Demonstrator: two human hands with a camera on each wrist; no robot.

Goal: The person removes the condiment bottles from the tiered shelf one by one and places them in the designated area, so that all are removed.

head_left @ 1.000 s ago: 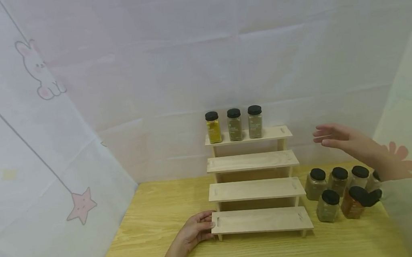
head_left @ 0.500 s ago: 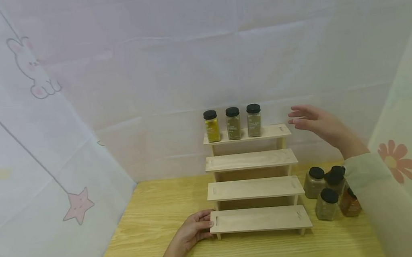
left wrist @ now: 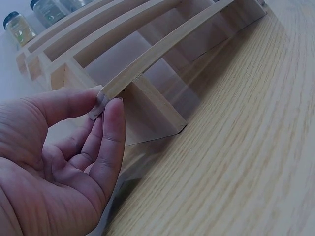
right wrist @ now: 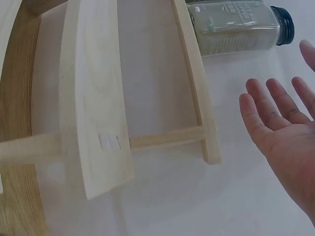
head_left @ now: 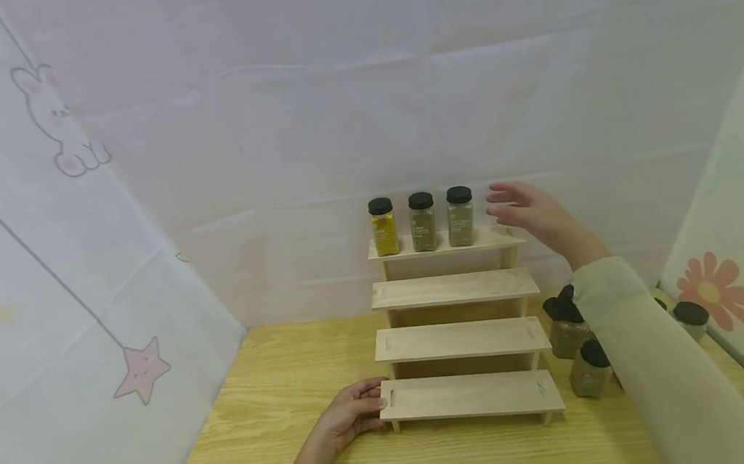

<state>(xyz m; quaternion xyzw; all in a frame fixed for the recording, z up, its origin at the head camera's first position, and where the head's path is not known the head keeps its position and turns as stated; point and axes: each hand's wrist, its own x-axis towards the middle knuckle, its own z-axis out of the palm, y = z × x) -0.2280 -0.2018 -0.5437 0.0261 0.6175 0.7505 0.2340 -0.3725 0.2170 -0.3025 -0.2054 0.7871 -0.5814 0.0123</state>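
A four-step wooden rack (head_left: 470,396) stands on the table. My left hand (head_left: 350,414) pinches the left end of its lowest shelf; in the left wrist view the thumb and fingers (left wrist: 112,130) close on the shelf's corner. Three black-lidded spice jars stand on the top shelf: a yellow one (head_left: 385,232), a brownish one (head_left: 423,228) and a paler one (head_left: 460,223). My right hand (head_left: 531,212) is raised at the right end of the top shelf, fingers spread and holding nothing. In the right wrist view it is a little apart from the nearest spice jar (right wrist: 234,27).
More spice jars (head_left: 589,375) stand on the wood-grain table (head_left: 278,370) right of the rack, partly hidden by the right sleeve (head_left: 671,361). A pale cloth wall (head_left: 311,120) rises close behind the rack, with printed side walls to left and right.
My right hand has moved left and up, from above the jars on the table to beside the top shelf's jars. My left hand keeps its hold on the rack.
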